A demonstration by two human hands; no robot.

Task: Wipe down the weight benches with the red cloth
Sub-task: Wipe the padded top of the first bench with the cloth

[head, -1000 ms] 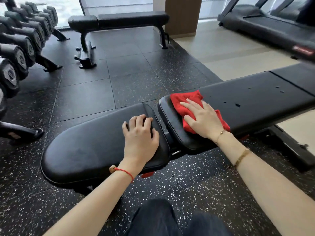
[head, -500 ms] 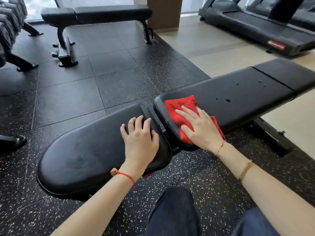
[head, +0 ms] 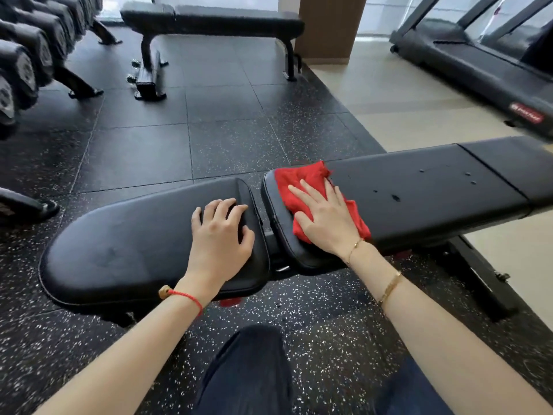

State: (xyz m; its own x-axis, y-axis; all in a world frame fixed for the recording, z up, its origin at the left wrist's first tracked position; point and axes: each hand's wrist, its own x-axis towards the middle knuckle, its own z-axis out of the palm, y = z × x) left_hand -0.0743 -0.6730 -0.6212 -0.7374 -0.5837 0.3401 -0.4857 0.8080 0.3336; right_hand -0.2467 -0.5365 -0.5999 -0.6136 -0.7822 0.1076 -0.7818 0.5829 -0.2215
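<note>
1. Gym floor, black speckled rubber tiles [head: 149, 151]; dumbbell rack [head: 27, 61] far left, treadmill [head: 478, 67] far right, a second weight bench [head: 215, 19] at the back.
2. Near weight bench [head: 419, 190] runs across in front of me, seat pad [head: 125, 244] on the left w/ a gap before the long pad.
3. Right hand [head: 326, 217] lies flat on the red cloth [head: 302, 178], fingers straight & spread, pressing it onto the long pad's left end.
4. Left hand [head: 221, 235] rests on the seat pad, fingers loosely bent, gripping nothing.
5. Dark specks [head: 396, 198] further right on the pad: prob. droplets, can't tell for sure.
6. Risks: cloth is bunched, so a flat palm could slide over it & leave streaks; a stroke toward the gap could snag the cloth there; the specks & far end could get skipped.
</note>
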